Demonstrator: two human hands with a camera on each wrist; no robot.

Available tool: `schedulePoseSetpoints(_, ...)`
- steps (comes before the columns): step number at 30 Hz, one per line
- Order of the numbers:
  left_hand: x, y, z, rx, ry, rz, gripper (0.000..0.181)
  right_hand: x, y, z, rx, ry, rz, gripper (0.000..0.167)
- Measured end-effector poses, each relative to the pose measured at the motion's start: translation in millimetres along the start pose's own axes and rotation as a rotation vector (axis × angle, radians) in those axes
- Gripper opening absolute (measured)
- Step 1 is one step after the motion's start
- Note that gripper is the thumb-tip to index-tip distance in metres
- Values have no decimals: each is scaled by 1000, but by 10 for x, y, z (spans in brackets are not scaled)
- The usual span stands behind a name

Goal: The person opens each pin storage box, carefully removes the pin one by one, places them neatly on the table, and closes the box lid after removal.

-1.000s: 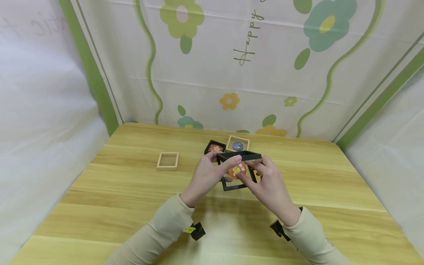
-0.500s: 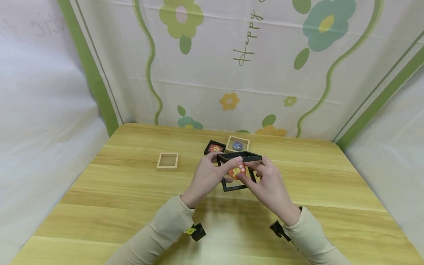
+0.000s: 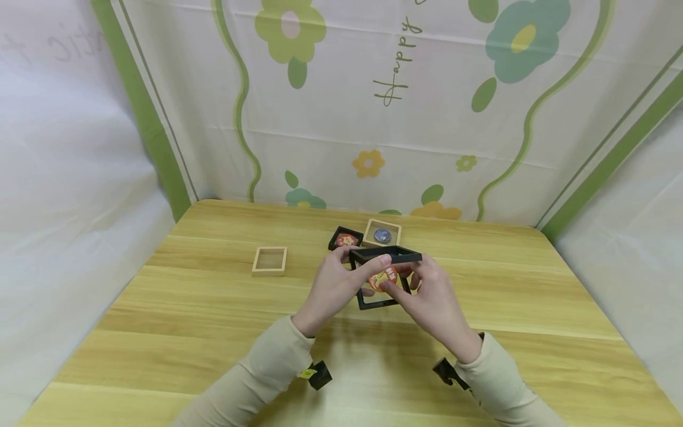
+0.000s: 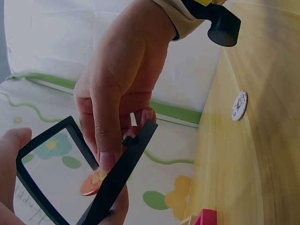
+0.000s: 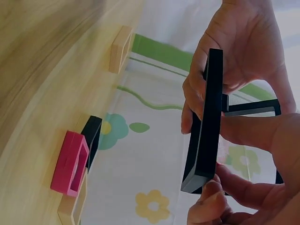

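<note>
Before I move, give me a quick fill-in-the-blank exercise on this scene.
The right hand lays its ____ on the round red-and-yellow badge.
The hinged black square frame is ____, its two halves apart.
The round badge inside the rear pale-wood square frame is ____.

Missing words: thumb, open, blue.

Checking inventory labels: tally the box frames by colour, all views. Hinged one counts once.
Four-sided black plastic-looking frames: 2 (one held, one set down)
Four-sided pale wooden frames: 2
Four-sided pink plastic-looking frame: 1
Total: 5

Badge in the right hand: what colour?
The badge is orange-red with yellow and white markings, clearest in the head view.
</note>
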State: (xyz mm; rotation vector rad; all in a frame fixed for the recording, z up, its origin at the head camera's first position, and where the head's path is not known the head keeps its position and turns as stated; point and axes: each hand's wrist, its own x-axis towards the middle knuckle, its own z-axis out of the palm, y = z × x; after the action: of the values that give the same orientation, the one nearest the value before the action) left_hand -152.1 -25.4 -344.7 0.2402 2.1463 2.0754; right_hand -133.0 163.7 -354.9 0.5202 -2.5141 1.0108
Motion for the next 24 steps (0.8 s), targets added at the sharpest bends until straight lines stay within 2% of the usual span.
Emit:
schedulePoseSetpoints(4, 4, -14, -10, -15, 2, 20, 69, -6, 7, 4, 59, -17, 66, 20)
schedulePoseSetpoints(11, -6, -16, -31, 24, 24, 3, 85, -7, 14, 1, 108, -56, 130, 20)
schedulePoseSetpoints(17, -2, -8, -47, -12, 15, 22, 73, 1, -7, -29, 116, -114, 166, 17)
schedulePoseSetpoints(24, 13, -3, -64, -28, 15, 21, 71, 17, -8, -77, 161, -171, 206, 16)
